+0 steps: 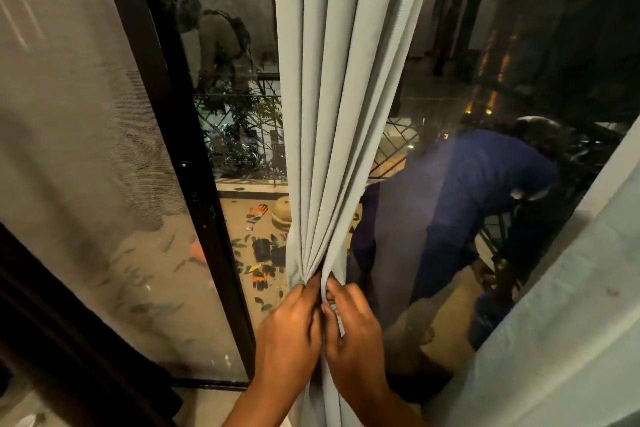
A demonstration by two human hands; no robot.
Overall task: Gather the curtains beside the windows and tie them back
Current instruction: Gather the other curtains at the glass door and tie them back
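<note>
Pale grey-blue and plain all the way down, the curtain [332, 107] hangs in long folds, and the second curtain [568, 322] at the right edge shows the same pale, unpatterned tone. Black runs the length of the door frame [194, 163], with a sheer grey mesh screen [86, 149] left of it, finely woven. Out on the tan balcony floor [239, 215] there's bright orange-and-black on the gloves [259, 279], green leaves [265, 303] scattered about, and deep blue on the bending person's clothes [460, 191].
</note>
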